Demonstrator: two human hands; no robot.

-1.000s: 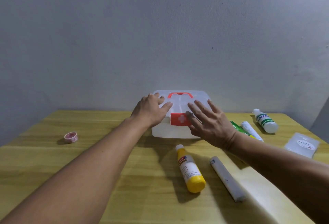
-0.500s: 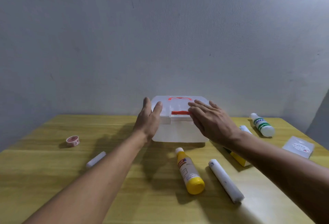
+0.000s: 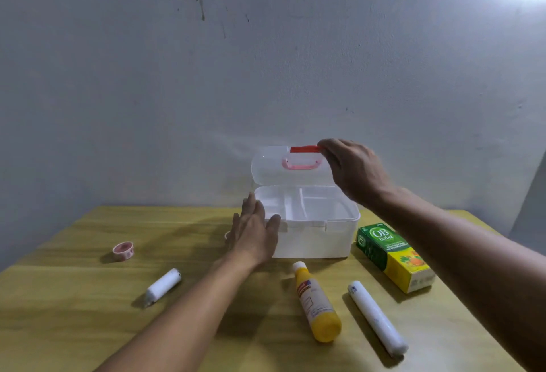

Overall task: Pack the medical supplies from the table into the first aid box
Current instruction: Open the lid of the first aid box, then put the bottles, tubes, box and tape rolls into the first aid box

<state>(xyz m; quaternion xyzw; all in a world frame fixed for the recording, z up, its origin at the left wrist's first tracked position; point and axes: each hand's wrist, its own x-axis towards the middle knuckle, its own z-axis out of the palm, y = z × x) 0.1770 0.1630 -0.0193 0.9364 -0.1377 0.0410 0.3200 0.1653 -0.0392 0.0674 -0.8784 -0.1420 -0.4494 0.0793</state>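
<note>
Holding the lid (image 3: 291, 166) up w/ my right hand (image 3: 353, 169), fingertips pinched on its red latch edge; left hand (image 3: 254, 231) flat and open against the first aid box (image 3: 310, 238) left side, gripping nothing. Box is open, tray compartments look empty, so nothing packed yet. Left to pack: yellow bottle (image 3: 317, 303) & white roll (image 3: 378, 318) in front of box, green carton (image 3: 394, 256) to its right, small white tube (image 3: 164, 286) & tape ring (image 3: 123, 251) to its left.

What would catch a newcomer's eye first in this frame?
The white plastic first aid box at table centre stands open, its lid with the red latch held up by the right hand. The left hand rests against its front left corner. A green-and-yellow carton lies to its right.
</note>
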